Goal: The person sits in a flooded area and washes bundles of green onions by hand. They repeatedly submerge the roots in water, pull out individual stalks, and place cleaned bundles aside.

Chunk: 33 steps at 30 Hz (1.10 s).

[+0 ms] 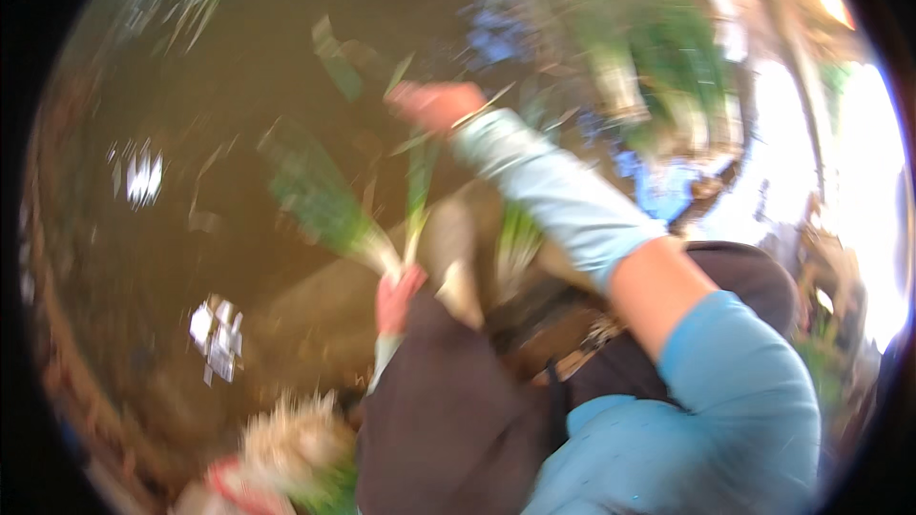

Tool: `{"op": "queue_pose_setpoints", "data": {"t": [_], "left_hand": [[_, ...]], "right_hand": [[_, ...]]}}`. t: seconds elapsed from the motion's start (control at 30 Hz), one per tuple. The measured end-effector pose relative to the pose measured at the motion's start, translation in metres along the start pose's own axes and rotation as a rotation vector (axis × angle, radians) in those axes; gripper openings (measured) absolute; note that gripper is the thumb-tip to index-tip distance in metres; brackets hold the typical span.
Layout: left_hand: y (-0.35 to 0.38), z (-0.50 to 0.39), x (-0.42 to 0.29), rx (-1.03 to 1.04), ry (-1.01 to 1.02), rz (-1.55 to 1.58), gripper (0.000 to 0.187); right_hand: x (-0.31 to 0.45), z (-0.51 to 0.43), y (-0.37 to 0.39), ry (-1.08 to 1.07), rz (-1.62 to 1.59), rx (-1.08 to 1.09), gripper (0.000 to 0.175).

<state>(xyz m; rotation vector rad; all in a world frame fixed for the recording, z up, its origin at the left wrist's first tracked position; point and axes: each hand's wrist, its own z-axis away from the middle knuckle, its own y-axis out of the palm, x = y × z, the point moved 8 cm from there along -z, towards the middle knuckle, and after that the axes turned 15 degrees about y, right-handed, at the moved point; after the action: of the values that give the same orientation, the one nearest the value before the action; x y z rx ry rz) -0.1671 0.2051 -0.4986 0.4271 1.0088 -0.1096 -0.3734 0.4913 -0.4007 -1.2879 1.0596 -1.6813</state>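
Note:
Above murky water, my left hand grips the white ends of a bunch of long green-leaved vegetables, perhaps leeks or green onions; the leaves fan up and to the left. One stalk stands apart from the bunch and rises towards my right hand. My right hand is blurred over the water above that stalk, near loose green leaf pieces; whether its fingers hold a leaf cannot be told. A loose leaf piece lies to its upper left.
Bundles of the same vegetable lie at the upper right. Another small bunch is by my knees. At the lower left is a rooty bundle beside something red and white. Murky water spreads before me, with bright reflections.

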Motion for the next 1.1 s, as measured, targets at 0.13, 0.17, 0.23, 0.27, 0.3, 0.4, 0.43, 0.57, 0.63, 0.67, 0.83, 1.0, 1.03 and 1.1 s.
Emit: {"op": "queue_pose_setpoints", "data": {"t": [0.13, 0.17, 0.23, 0.27, 0.3, 0.4, 0.43, 0.57, 0.63, 0.67, 0.83, 1.0, 1.03, 1.1], "left_hand": [[-0.049, 0.022, 0.028, -0.295, -0.075, 0.164, 0.021], [-0.056, 0.027, 0.024, -0.259, 0.002, 0.138, 0.017], [-0.081, 0.027, 0.032, -0.195, -0.064, -0.139, 0.013], [-0.089, 0.022, 0.043, -0.196, -0.062, -0.13, 0.013], [-0.1, 0.022, 0.053, -0.208, -0.056, -0.124, 0.013], [-0.14, 0.013, 0.094, -0.16, -0.083, -0.114, 0.015], [-0.148, 0.009, 0.107, -0.134, -0.102, -0.115, 0.015], [-0.164, -0.004, 0.142, -0.17, -0.089, -0.194, 0.019], [-0.159, -0.004, 0.144, -0.186, -0.107, -0.199, 0.019], [-0.155, -0.005, 0.142, -0.194, -0.111, -0.196, 0.019], [-0.136, -0.009, 0.131, -0.212, -0.142, -0.182, 0.019], [-0.13, -0.013, 0.13, -0.225, -0.151, -0.16, 0.02], [-0.129, -0.012, 0.129, -0.226, -0.149, -0.158, 0.02], [-0.125, -0.013, 0.126, -0.228, -0.151, -0.15, 0.02]], "right_hand": [[0.028, 0.006, 0.008, -0.131, 0.081, 0.02, 0.01], [0.033, 0.007, 0.016, -0.176, 0.17, 0.088, 0.011], [0.035, 0.009, -0.004, -0.255, 0.111, -0.166, 0.012], [0.011, -0.001, -0.01, -0.022, 0.006, -0.17, 0.013], [-0.013, -0.007, -0.003, 0.211, -0.078, -0.053, 0.014], [-0.036, 0.001, -0.012, 0.422, -0.065, -0.158, 0.022], [-0.033, 0.007, -0.013, 0.402, -0.081, -0.188, 0.024], [0.06, 0.081, 0.006, -0.368, -0.095, -0.154, 0.024], [0.086, 0.126, 0.031, -0.707, -0.044, -0.039, 0.016], [0.085, 0.131, 0.027, -0.746, -0.107, -0.156, 0.015], [0.011, 0.078, 0.023, -0.368, -0.016, -0.363, 0.022], [-0.036, 0.024, -0.006, 0.246, 0.261, -0.347, 0.018], [-0.026, 0.024, -0.012, 0.235, 0.128, -0.338, 0.017], [0.014, 0.036, -0.009, 0.117, -0.215, -0.224, 0.018]]}}
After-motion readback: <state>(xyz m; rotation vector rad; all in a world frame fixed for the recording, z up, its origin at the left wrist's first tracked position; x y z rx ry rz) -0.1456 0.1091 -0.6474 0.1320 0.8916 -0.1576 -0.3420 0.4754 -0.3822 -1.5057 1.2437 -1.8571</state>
